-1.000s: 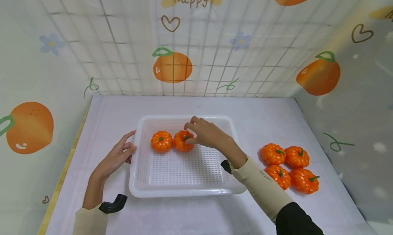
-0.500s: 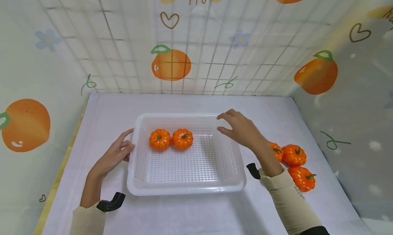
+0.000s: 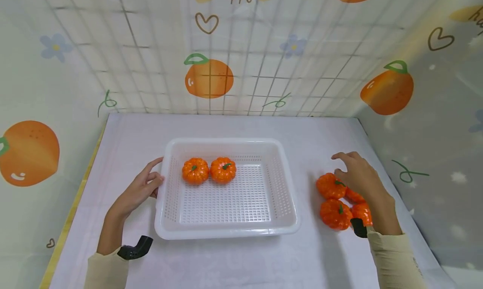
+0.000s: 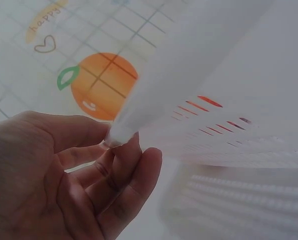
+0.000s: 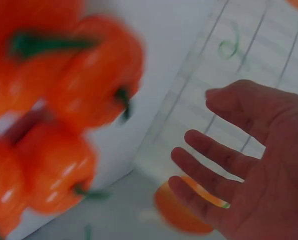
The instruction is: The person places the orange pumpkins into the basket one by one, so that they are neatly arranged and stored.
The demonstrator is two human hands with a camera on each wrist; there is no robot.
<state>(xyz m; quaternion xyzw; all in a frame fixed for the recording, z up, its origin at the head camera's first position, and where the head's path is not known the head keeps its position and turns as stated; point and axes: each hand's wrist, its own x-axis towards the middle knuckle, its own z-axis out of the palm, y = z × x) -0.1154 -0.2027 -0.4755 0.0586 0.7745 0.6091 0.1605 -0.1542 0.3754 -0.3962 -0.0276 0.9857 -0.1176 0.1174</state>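
Clustering at 3 o'clock from the white basket (image 3: 226,231), four orange pumpkins (image 3: 333,215) lie near the right hand (image 3: 360,175), its fingers (image 5: 218,150) loosely spread, holding nothing. It has just swung over from the basket, so seems free to grasp; two pumpkins (image 3: 190,174) rest inside toward 10 o'clock. The left hand (image 3: 138,189) grips the 9 o'clock rim (image 3: 160,203).

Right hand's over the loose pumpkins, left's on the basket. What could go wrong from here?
1. The four pumpkins outside are bunched close together, so the right hand might knock a neighbour when taking one.
2. The left hand holds the basket at one end only; a tug could slide or tilt it.
3. The two pumpkins inside have bare space beside them and may roll if it shifts.
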